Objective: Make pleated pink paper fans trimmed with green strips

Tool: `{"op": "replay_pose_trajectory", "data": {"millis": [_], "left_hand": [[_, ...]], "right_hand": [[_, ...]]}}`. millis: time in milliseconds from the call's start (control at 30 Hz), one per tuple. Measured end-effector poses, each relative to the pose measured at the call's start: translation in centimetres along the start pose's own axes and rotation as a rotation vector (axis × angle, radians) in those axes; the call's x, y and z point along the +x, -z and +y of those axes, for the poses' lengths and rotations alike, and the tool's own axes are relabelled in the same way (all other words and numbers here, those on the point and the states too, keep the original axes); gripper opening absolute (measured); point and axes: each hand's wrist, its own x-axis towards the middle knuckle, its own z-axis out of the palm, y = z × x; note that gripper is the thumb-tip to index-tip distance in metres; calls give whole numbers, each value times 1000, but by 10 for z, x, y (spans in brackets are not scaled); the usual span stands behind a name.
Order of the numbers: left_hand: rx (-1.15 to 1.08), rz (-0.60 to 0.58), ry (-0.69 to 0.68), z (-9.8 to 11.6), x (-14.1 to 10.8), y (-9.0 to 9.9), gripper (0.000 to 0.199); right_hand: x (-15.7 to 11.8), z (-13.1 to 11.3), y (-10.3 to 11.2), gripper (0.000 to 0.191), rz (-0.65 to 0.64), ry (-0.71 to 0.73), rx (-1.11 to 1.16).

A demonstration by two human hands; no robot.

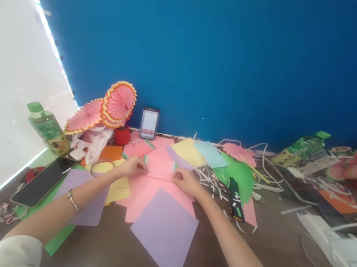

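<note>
Between my hands is a pink sheet of paper [160, 167] with green strips along its left and right edges and a fold along its near edge. My left hand [133, 167] pinches its left end, and my right hand [185, 181] pinches the right end. Under it lie larger pink sheets [143, 196]. A purple square sheet [166, 232] rests nearer to me, partly over the pink. Just beyond my left hand is a pleated pink strip [139, 148] with a green edge.
A phone [149, 124] stands against the blue wall. Left are folded paper fans [119, 102], a green-capped bottle [48, 129] and a dark phone [44, 181]. Right are a green sheet [236, 176], a black-handled tool [235, 198], white cables [269, 179] and a white box [343, 254].
</note>
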Motion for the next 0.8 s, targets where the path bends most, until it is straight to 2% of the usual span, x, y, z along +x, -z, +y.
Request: {"op": "replay_pose_trajectory", "data": {"millis": [100, 267, 400, 467, 633, 733, 800], "left_hand": [[10, 27, 22, -1, 2, 1, 15], [249, 93, -189, 3, -4, -2, 11], [531, 52, -283, 15, -18, -5, 22], [706, 15, -295, 23, -25, -5, 25], [989, -100, -325, 38, -31, -2, 21], [1053, -141, -350, 39, -24, -3, 21], [1024, -100, -337, 40, -18, -2, 20]], "right_hand": [[8, 1, -1, 7, -14, -33, -34], [13, -5, 0, 7, -18, -55, -113], [6, -17, -2, 14, 1, -28, -198], [0, -20, -6, 18, 18, 52, -324], [-16, -17, -15, 24, 104, 394, -794], [-20, -14, -16, 24, 133, 470, -851], [-20, -14, -14, 24, 159, 481, -831]]}}
